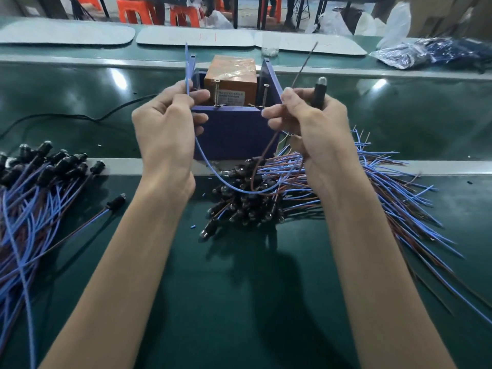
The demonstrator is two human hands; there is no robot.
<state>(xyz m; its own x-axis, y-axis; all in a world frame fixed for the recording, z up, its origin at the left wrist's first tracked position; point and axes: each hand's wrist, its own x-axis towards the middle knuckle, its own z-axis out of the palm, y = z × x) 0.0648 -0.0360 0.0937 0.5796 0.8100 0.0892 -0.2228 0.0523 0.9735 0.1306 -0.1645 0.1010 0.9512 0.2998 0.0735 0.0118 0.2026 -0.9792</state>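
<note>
A: Task thing? Where?
B: Black lamp, upright in the right hand, just right of the purple box, at its top corner. Clear tip up.
A: Right hand state?
B: Curled round the lamp body; thumb and forefinger also pinch the brown wire, which sticks up past the box's right wall.
A: Left?
B: Left hand at the box's left wall, fingertips pinching the blue wire. The wire's free end points up; the rest sags in a loop in front of the box, over toward the right hand.
A: Inside the box?
B: Orange block, taped, with two screws in front of it.
A: Around it?
B: Pile of lamps just in front of the box, wires fanning right. Second bundle well to its left, and a single lamp between the two. Black cable runs left from the box. All on the green belt. Behind the box: white pads, a plastic cup, and bags far right.
</note>
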